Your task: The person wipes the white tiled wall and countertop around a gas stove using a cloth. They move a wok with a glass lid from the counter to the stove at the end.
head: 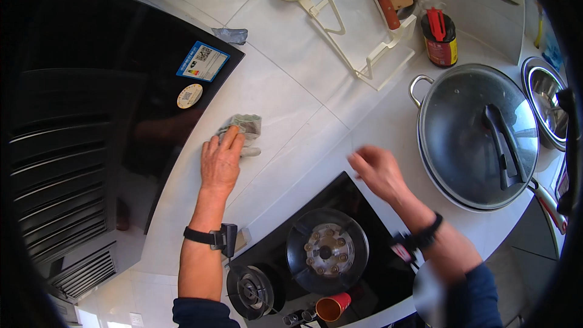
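Note:
My left hand (221, 161) presses a folded, stained grey-green cloth (246, 126) flat against the white tiled wall (291, 114), beside the black range hood (155, 50). My right hand (377, 171), slightly blurred, is held above the counter behind the gas hob (364, 209); its fingers are curled, and whether anything is inside them cannot be told. Both wrists wear black straps. A round burner (327, 251) lies below and between my forearms, with a second burner (249, 291) near my left forearm.
A large lidded wok (478, 136) stands on the right, near steel bowls (544, 100) and a dark jar with a red clip (439, 38). A cream wall rack (339, 50) is above. An orange-red cup (333, 306) sits at the hob's front. Grey tape (231, 35) sticks at the hood's corner.

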Action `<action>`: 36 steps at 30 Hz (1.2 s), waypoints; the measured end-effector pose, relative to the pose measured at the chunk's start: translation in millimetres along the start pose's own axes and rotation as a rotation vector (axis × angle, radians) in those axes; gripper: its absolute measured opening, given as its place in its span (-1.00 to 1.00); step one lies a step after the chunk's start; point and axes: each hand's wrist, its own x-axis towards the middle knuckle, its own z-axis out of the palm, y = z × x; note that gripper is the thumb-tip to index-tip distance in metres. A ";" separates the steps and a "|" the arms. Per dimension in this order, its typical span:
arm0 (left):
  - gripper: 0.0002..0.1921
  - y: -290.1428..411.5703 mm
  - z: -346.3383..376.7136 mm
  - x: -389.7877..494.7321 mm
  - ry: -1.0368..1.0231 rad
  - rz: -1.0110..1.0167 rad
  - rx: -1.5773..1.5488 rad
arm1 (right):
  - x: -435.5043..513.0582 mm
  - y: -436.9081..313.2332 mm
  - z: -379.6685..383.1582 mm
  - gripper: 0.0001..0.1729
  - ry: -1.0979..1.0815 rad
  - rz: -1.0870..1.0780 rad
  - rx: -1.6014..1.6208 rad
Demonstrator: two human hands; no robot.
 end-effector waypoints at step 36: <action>-0.50 -18.1 -16.7 13.3 -0.094 -0.033 -0.321 | 159.8 -55.2 85.7 -0.66 0.152 0.068 0.320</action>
